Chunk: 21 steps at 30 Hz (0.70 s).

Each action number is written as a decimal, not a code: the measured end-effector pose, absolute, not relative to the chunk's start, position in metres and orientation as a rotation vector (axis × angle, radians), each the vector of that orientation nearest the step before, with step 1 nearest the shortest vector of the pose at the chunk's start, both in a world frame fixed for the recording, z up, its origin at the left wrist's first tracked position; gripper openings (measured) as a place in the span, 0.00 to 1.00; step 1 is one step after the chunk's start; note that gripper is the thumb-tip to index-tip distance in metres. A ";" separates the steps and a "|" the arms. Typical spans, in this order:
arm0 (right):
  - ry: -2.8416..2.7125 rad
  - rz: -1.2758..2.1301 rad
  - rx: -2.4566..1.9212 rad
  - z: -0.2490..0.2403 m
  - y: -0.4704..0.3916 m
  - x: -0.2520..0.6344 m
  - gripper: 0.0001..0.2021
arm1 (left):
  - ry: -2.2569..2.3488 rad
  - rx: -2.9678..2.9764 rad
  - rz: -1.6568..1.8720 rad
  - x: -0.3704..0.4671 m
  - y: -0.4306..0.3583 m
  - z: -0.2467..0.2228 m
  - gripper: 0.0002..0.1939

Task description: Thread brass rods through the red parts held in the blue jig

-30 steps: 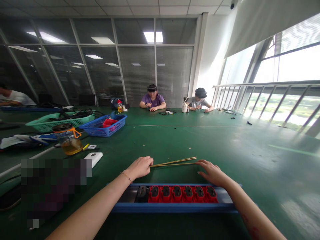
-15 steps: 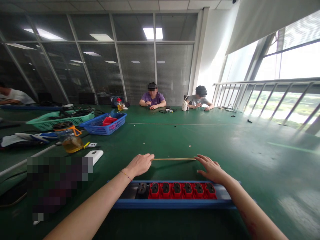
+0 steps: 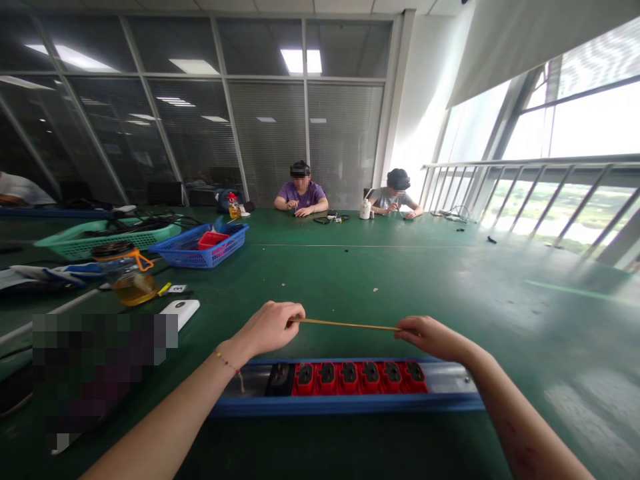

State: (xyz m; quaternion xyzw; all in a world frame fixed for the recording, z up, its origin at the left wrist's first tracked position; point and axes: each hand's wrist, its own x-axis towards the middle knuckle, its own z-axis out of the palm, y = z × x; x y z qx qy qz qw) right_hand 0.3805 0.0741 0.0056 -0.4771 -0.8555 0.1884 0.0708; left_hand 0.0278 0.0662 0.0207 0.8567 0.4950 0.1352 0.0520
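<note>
— Thin yellow sticks (image 3: pixel 345 325), held level above the green table (image 3: pixel 500 313), just beyond the blue power strip (image 3: pixel 345 393).

— Held how?

— Left hand (image 3: pixel 267 327) curled shut around one end, fingers (image 3: pixel 293 313) folded over it. Right hand (image 3: pixel 433 335) pinching the other end, fingertips closed on it, knuckles up.

— Anything readable?

— Hardly. Small tag (image 3: pixel 176 289) beside the jar (image 3: pixel 125 277) of amber liquid, print too small to read. No legible marking on the strip's red sockets (image 3: pixel 360 377).

— Further out?

— White flat device (image 3: pixel 181 312) near the left forearm, blue basket (image 3: pixel 200 245) with a red box (image 3: pixel 213 239) inside, green basket (image 3: pixel 100 239) of cables behind it. Two seated people (image 3: pixel 345 197) at the far edge, well apart from both hands.
</note>
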 end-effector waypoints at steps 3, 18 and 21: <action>-2.622 0.846 -1.442 0.031 0.057 0.395 0.16 | 1.449 2.366 0.290 0.024 0.046 0.043 0.11; -2.754 0.670 -1.578 0.042 0.034 0.388 0.05 | 1.325 2.143 0.145 0.000 0.012 0.047 0.12; -2.781 0.643 -1.600 0.043 0.033 0.385 0.06 | 1.325 2.173 0.110 -0.004 0.012 0.047 0.11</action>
